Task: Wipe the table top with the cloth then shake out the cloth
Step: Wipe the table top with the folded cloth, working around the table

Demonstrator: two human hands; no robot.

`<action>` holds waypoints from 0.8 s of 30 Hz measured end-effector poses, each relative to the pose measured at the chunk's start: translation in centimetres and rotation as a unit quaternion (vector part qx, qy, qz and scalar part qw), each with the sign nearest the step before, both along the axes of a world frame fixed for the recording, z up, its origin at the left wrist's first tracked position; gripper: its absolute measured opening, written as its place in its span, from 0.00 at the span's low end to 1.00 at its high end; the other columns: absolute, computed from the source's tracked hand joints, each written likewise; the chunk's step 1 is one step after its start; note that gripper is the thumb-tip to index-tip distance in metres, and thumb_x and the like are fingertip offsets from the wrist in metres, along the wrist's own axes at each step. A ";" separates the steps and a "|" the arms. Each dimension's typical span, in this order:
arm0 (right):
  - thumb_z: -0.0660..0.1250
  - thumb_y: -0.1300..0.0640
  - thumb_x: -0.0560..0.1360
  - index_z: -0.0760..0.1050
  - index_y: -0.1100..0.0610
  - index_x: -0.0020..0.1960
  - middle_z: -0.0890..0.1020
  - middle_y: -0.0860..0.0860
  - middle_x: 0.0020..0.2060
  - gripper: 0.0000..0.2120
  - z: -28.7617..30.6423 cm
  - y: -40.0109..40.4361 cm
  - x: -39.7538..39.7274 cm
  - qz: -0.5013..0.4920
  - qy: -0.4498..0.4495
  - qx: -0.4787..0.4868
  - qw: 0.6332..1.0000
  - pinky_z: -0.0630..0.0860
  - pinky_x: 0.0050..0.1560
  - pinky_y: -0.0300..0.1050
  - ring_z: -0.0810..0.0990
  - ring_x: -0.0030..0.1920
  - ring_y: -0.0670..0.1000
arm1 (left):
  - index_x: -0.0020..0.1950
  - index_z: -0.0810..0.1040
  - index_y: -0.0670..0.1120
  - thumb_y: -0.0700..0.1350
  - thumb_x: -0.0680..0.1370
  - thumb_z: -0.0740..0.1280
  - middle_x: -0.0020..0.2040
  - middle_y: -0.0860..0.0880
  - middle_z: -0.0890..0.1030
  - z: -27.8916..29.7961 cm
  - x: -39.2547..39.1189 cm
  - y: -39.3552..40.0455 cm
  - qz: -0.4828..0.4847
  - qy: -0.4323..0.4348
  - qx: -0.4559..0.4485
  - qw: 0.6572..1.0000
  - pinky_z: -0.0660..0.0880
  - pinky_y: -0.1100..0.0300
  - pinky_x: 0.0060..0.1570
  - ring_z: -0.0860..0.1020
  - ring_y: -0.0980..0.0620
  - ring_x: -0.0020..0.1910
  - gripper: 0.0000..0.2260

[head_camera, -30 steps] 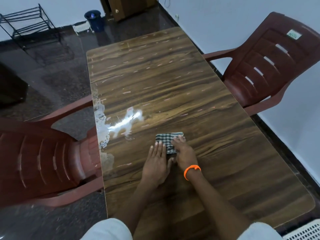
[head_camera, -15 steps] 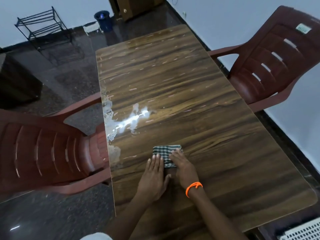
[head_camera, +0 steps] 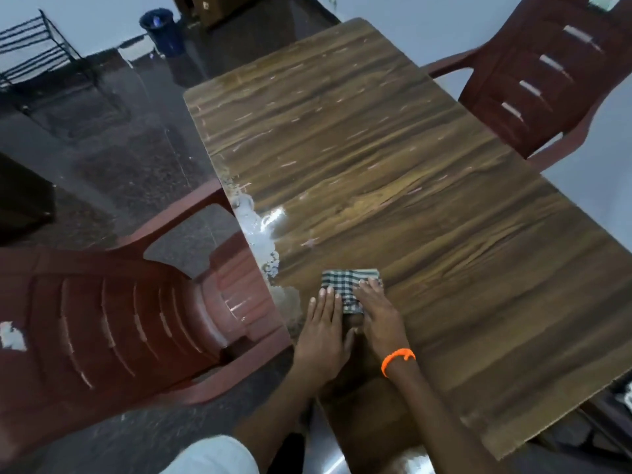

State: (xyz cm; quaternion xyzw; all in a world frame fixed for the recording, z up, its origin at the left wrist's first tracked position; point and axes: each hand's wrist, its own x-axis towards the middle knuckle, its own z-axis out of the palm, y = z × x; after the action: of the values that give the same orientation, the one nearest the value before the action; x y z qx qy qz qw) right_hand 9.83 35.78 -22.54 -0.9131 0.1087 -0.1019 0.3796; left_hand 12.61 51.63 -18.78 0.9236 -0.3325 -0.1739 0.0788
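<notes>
We see the cloth (head_camera: 349,282) lying on the counter (head_camera: 393,165) near its left edge, our hands (head_camera: 323,331) flat on the cloth's near side, left hand beside right hand (head_camera: 378,318). One chair (head_camera: 136,319) stands left of the counter, another chair (head_camera: 547,80) right; what seems a bin (head_camera: 160,32) sits beyond its far end.

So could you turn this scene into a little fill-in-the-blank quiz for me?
1. The folded checked cloth lies on the ____ wood-grain table top.
2. Both hands, the left hand and the right hand, press on the cloth with ____ fingers.
3. The orange band sits on the ____ wrist.
4. A reddish-brown plastic chair stands at each long side, ____ in all.

Missing words: brown; straight; right; two
</notes>
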 end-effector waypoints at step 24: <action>0.64 0.67 0.75 0.74 0.56 0.65 0.74 0.50 0.67 0.20 -0.5 11.2 -1.1 -0.100 0.063 -0.028 0.993 0.57 0.72 0.38 0.59 0.74 0.45 | 0.82 0.54 0.39 0.62 0.82 0.50 0.82 0.40 0.51 -1.4 4.1 10.2 -0.123 -0.010 -0.018 0.992 0.46 0.50 0.80 0.46 0.45 0.82 0.36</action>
State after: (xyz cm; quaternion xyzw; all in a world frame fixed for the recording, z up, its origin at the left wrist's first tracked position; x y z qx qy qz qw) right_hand 8.71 46.94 -23.05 -0.9125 0.2207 -0.0847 0.3338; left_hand 16.75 61.87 -20.22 0.8760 -0.4470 -0.1671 0.0703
